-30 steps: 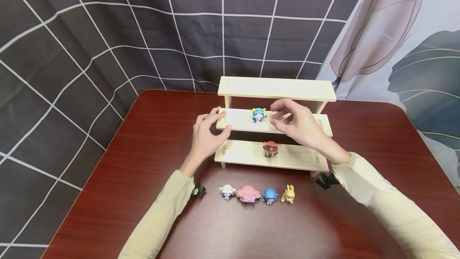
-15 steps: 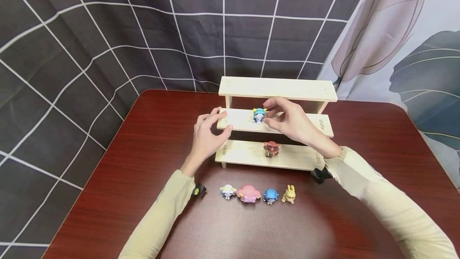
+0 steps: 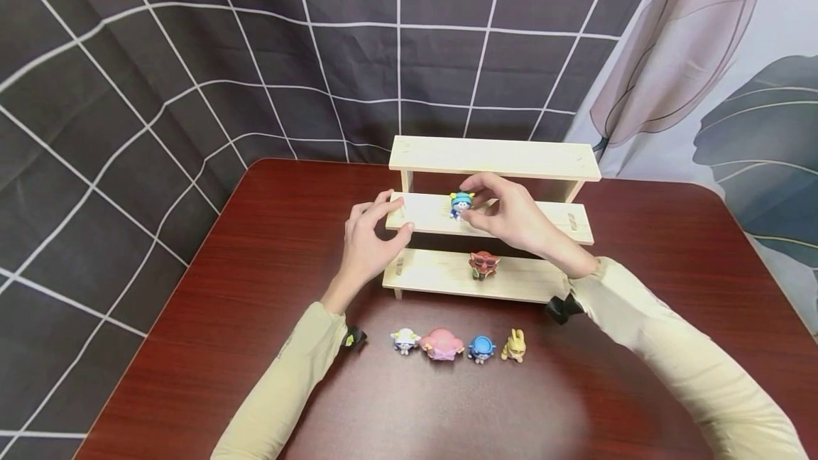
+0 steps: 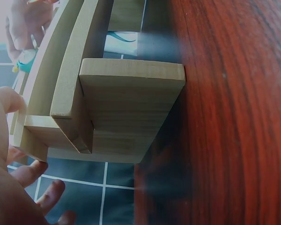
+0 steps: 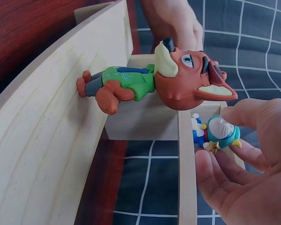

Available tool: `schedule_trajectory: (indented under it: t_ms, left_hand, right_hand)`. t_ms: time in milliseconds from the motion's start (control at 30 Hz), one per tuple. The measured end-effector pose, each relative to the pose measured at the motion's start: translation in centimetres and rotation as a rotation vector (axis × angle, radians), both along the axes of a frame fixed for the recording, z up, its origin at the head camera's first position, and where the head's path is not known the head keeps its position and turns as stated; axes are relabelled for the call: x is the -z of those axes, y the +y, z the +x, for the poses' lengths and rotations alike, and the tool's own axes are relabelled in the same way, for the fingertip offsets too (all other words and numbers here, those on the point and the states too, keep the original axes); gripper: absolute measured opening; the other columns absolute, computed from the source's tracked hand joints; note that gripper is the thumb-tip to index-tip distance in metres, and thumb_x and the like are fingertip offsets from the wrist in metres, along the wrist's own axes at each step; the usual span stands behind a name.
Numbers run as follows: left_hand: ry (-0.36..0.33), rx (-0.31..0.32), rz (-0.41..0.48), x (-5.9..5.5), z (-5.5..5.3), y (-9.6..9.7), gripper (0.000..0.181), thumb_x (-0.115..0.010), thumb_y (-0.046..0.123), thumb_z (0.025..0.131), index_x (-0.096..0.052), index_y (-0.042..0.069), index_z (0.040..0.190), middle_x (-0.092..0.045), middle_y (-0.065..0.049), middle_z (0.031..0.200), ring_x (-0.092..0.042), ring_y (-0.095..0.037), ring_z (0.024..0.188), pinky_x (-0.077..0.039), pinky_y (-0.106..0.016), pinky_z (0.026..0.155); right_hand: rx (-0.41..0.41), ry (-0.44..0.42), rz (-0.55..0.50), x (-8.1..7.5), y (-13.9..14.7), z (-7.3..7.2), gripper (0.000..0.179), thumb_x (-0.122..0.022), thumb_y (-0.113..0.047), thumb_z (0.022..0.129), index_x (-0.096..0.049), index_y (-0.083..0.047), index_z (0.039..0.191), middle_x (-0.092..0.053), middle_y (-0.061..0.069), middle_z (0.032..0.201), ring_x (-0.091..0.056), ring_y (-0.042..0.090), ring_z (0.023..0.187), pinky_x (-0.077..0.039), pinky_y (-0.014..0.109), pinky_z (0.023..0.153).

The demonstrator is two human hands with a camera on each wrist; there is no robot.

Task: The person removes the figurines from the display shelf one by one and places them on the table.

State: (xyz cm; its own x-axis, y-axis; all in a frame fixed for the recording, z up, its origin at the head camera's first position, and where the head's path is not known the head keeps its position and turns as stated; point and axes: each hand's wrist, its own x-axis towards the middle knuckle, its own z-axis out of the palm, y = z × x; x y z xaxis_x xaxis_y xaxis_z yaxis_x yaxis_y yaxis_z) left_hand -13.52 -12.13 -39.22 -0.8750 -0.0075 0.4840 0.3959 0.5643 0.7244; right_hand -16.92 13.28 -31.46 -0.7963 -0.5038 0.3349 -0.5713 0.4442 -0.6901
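Observation:
On the middle shelf stands a small figurine in a turquoise hat with yellow horns (image 3: 458,204). The right hand (image 3: 511,217) has its thumb and fingers around it; in the right wrist view the figurine's head (image 5: 221,131) lies between them. With thumb at the front edge and fingers at the end, the left hand (image 3: 371,240) holds the left end of the tiered wooden shelf (image 3: 422,218). A red fox figurine in a green shirt (image 3: 483,265) stands on the lowest tier, large in the right wrist view, below the right hand.
In front of the shelf several figurines stand in a row: a white one (image 3: 405,341), a pink one (image 3: 442,344), a blue one (image 3: 481,348) and a yellow rabbit (image 3: 513,345). The top tier (image 3: 495,155) rises behind. A gridded dark curtain (image 3: 345,62) hangs past the red-brown table (image 3: 275,233).
The right hand has moved left along the middle shelf, bringing its thumb and fingers from beside the turquoise-hatted figurine to around it. The left hand stays at the shelf's end.

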Motion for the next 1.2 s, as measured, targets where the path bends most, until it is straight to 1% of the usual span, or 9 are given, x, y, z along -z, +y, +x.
schedule_trajectory:
  t_ms: [167,333,433,567,633,800,900,1000,1200]
  left_hand:
    - [-0.002,0.003,0.001,-0.06,0.03,0.03,0.044,-0.076,0.027,0.083,-0.072,0.013,0.125,-0.060,-0.008,0.138,-0.049,-0.027,0.111,-0.032,-0.054,0.095]
    - [0.002,0.004,-0.001,-0.10,0.03,0.05,0.045,-0.076,0.028,0.082,-0.072,0.014,0.125,-0.061,-0.008,0.138,-0.049,-0.027,0.111,-0.033,-0.054,0.094]
    - [0.011,0.005,-0.002,-0.11,0.01,0.03,0.045,-0.076,0.028,0.082,-0.073,0.013,0.124,-0.061,-0.008,0.138,-0.049,-0.028,0.111,-0.033,-0.054,0.094]
    - [0.010,0.000,-0.011,-0.11,0.01,0.01,0.044,-0.076,0.028,0.082,-0.073,0.014,0.124,-0.061,-0.005,0.138,-0.050,-0.027,0.110,-0.033,-0.052,0.094]
    - [0.009,-0.002,-0.013,-0.08,0.02,-0.01,0.044,-0.076,0.027,0.082,-0.073,0.014,0.124,-0.061,-0.005,0.138,-0.050,-0.027,0.110,-0.034,-0.052,0.093]
    - [0.012,0.000,-0.005,-0.08,0.12,0.03,0.044,-0.076,0.027,0.082,-0.073,0.013,0.124,-0.061,-0.007,0.137,-0.050,-0.028,0.109,-0.034,-0.053,0.093]
    - [0.010,0.000,-0.003,-0.12,0.18,0.09,0.044,-0.076,0.028,0.082,-0.073,0.013,0.124,-0.061,-0.005,0.138,-0.050,-0.028,0.109,-0.034,-0.053,0.093]
    - [0.010,-0.002,-0.002,-0.16,0.18,0.13,0.044,-0.076,0.028,0.082,-0.073,0.013,0.124,-0.061,-0.004,0.138,-0.050,-0.028,0.109,-0.034,-0.052,0.093]
    - [0.010,0.000,0.003,-0.18,0.13,0.12,0.044,-0.076,0.028,0.082,-0.073,0.013,0.123,-0.061,-0.007,0.137,-0.050,-0.029,0.109,-0.034,-0.053,0.093]
  right_hand:
    - [-0.005,0.003,0.002,0.18,-0.20,-0.20,0.032,-0.076,0.001,0.084,-0.063,0.003,0.113,-0.068,0.012,0.103,-0.067,0.026,0.090,-0.054,0.033,0.071]
    - [-0.004,0.002,0.007,0.26,-0.30,-0.32,0.030,-0.075,-0.001,0.085,-0.064,0.002,0.113,-0.068,0.012,0.101,-0.067,0.026,0.089,-0.053,0.037,0.072]
    - [-0.004,0.002,0.013,0.24,-0.37,-0.34,0.030,-0.075,-0.002,0.086,-0.064,0.002,0.114,-0.068,0.012,0.100,-0.066,0.025,0.089,-0.052,0.034,0.071]
    - [0.001,0.006,0.024,0.25,-0.45,-0.34,0.030,-0.075,-0.002,0.086,-0.064,0.001,0.114,-0.068,0.011,0.099,-0.066,0.024,0.087,-0.051,0.026,0.068]
    - [0.000,0.010,0.026,0.30,-0.46,-0.36,0.030,-0.075,-0.002,0.086,-0.064,0.001,0.113,-0.068,0.011,0.098,-0.066,0.024,0.087,-0.051,0.026,0.068]
    - [-0.004,0.015,0.031,0.41,-0.37,-0.33,0.028,-0.075,-0.003,0.086,-0.064,0.001,0.112,-0.069,0.012,0.097,-0.066,0.026,0.089,-0.053,0.037,0.072]
    - [0.001,0.014,0.036,0.43,-0.18,-0.32,0.029,-0.076,-0.002,0.086,-0.064,0.002,0.112,-0.069,0.012,0.098,-0.066,0.026,0.089,-0.053,0.042,0.074]
    - [0.010,0.018,0.040,0.40,0.04,-0.33,0.029,-0.076,-0.002,0.085,-0.065,0.002,0.111,-0.069,0.012,0.097,-0.066,0.026,0.088,-0.053,0.043,0.074]
    - [0.016,0.026,0.044,0.10,0.48,-0.13,0.030,-0.077,-0.002,0.084,-0.065,0.001,0.111,-0.068,0.010,0.096,-0.065,0.023,0.088,-0.053,0.038,0.072]
